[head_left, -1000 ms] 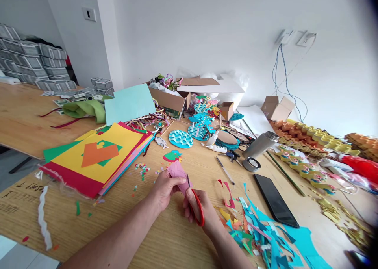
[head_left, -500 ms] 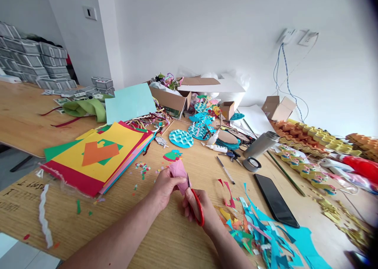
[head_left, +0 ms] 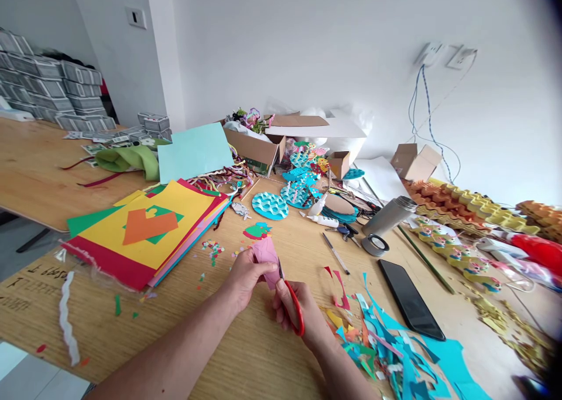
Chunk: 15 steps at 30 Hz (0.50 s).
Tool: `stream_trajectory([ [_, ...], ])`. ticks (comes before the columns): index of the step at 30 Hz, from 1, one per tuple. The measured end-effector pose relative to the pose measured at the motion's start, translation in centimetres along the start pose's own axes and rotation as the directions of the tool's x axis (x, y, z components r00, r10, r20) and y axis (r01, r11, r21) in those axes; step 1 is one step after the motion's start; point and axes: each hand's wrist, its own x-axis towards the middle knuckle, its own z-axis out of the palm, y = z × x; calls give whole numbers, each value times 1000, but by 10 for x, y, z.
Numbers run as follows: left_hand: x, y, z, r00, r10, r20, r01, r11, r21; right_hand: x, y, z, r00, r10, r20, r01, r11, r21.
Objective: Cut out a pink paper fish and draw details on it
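Wood is showing across the table [head_left: 246, 359], which is bearing everything. Sheets [head_left: 153, 259] are lying at ten o'clock from the left hand [head_left: 244, 278] and scraps [head_left: 408, 368] at four o'clock from the right hand [head_left: 311, 313], probably being kept aside. Right fingers are gripping the scissors [head_left: 300, 321], seemingly for control; left fingers are pinching the pink paper [head_left: 264, 250], at eleven o'clock from that grip, apparently steadying it against the blades.

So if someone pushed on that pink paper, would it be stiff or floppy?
The pink paper would probably feel light: it is a small piece pinched by the left hand. Its free end juts out fairly flat, so it may resist a gentle nudge, but looks thin enough to bend under a firmer push.
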Motion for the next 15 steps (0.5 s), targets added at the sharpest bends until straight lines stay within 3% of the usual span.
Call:
stream_trajectory([
  [15,2,-3,-3,1000,6,21,-7,1000,4,0,-3,1,1000,14,-12,-14,1000,-2],
])
